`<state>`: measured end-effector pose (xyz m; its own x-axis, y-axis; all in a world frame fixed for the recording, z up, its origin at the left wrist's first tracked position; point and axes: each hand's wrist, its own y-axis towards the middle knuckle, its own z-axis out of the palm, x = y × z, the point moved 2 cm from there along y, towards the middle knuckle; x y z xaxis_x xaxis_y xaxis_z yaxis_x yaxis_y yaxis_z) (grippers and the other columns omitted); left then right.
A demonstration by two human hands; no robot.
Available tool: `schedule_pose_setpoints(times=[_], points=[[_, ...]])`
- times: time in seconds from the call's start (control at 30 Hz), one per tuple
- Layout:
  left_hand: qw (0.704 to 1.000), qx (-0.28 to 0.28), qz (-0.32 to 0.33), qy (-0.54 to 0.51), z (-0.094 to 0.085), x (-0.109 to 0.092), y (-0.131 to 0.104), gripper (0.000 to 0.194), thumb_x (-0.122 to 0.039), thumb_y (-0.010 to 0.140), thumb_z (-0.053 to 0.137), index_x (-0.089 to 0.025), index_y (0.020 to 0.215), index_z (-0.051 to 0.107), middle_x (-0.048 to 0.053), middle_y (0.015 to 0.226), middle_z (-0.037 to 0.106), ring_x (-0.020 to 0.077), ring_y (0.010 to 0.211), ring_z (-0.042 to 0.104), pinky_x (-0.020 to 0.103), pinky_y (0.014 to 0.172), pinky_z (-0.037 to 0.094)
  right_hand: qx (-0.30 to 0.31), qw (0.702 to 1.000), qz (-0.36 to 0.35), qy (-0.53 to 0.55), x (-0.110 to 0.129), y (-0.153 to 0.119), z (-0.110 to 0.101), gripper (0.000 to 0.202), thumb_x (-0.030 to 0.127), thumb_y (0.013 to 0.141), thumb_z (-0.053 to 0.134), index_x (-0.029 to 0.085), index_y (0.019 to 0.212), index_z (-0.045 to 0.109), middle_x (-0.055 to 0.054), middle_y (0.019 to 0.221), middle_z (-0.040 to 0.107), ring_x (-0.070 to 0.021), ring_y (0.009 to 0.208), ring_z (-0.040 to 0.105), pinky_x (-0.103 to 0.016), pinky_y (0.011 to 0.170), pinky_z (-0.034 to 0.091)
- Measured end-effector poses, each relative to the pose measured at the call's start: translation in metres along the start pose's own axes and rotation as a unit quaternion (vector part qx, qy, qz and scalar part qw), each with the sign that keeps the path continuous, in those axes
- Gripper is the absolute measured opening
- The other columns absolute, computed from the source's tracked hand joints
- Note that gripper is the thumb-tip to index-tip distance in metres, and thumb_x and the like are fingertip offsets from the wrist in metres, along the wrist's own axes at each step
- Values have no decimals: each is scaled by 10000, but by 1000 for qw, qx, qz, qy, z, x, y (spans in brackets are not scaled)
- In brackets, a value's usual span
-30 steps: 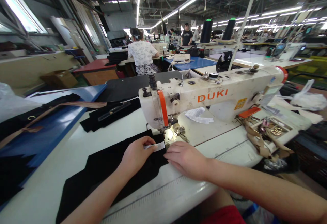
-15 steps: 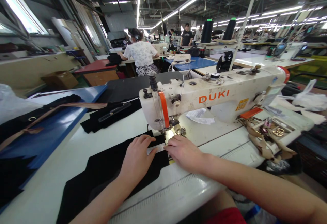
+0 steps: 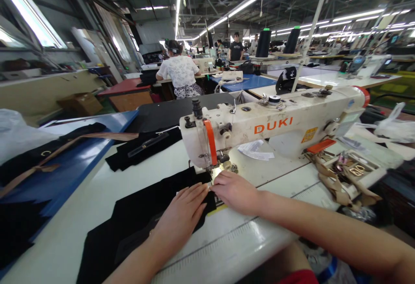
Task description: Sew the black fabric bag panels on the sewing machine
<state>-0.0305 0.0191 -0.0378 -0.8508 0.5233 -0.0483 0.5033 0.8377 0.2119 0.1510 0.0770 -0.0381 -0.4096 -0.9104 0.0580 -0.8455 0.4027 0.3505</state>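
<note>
My left hand [image 3: 181, 212] lies flat on a black fabric piece [image 3: 139, 202], fingers stretched toward the needle area. Just right of it, my right hand [image 3: 236, 194] is closed, its fingertips pinched at the end of a small white label [image 3: 208, 186]. Most of that label is hidden under my left fingers. The fabric reaches beneath the head of a white sewing machine [image 3: 236, 124] marked DUKI, whose lamp lights the spot by my right fingers. The needle and presser foot are largely hidden.
Behind the fabric lies another black piece with a dark strip [image 3: 147, 146]. Black cloth with a tan strap [image 3: 90, 136] rests on a blue board at left. A tray of metal buckles [image 3: 356, 169] stands at right. Ahead, a person in a patterned white top [image 3: 180, 71] sits working.
My left hand has flattened and slid forward over the white label, which was showing between my hands before. My right hand has stayed near the needle. The view has shifted slightly.
</note>
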Motion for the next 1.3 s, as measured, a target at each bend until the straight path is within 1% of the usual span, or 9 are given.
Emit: schedule_pose_setpoints(times=[0.17,0.3,0.4,0.57,0.7,0.93,1.03,1.17,1.3], points=[[1000,20,-6,-4,5,9,13,416,-314,972,375,-191,1341,524,67,1367,568,205,1275,509,411,1063,425,16,1000,5,-24,-11,7,-1,169,136,931,489,133,904,655,-75,896,637,-195,857,563,-315,801,444],[999,32,-2,6,8,13,20,420,-307,974,362,-174,1339,524,75,1374,560,212,1277,507,431,1062,424,-1,999,15,-41,-14,7,-1,153,134,925,496,134,883,643,-65,893,636,-186,816,562,-312,790,440],[999,30,5,16,8,12,19,416,-301,972,364,-182,1335,528,72,1374,559,209,1272,512,425,1052,434,-10,999,20,-41,-13,5,1,136,132,915,513,132,873,642,-62,889,637,-189,822,554,-312,794,436],[999,17,25,27,7,4,10,418,-320,969,368,-199,1334,533,66,1353,579,203,1252,533,397,1029,457,-12,1000,16,-14,-7,1,2,161,139,920,505,132,841,645,-64,866,633,-191,850,541,-309,803,425],[999,19,28,35,8,0,5,419,-324,968,368,-197,1327,541,68,1346,585,207,1241,544,397,1027,460,-11,1000,26,2,-4,-1,0,155,153,927,496,136,914,649,-77,886,628,-201,883,533,-326,819,416],[1000,15,8,11,7,4,10,414,-332,969,369,-213,1325,542,63,1359,575,205,1257,525,415,1052,431,11,997,70,-4,-8,5,-3,172,194,948,476,135,958,637,-85,918,620,-201,849,533,-336,802,408],[1000,18,1,-9,7,6,14,408,-321,967,379,-236,1335,533,51,1365,571,194,1265,518,405,1070,410,15,997,72,-19,-9,6,-3,181,178,953,456,130,963,631,-90,927,620,-202,843,535,-341,801,405],[999,31,-10,-12,8,9,18,424,-314,970,356,-216,1351,516,64,1377,559,201,1276,507,425,1071,404,12,998,66,-21,-10,5,-4,189,164,954,447,127,938,632,-88,914,621,-206,851,536,-337,800,406],[1000,27,-12,-11,8,10,18,426,-319,969,354,-210,1346,522,71,1365,569,208,1272,510,438,1074,398,12,998,61,-12,-9,4,-2,169,139,940,468,123,926,635,-88,899,620,-205,865,537,-332,806,409]])
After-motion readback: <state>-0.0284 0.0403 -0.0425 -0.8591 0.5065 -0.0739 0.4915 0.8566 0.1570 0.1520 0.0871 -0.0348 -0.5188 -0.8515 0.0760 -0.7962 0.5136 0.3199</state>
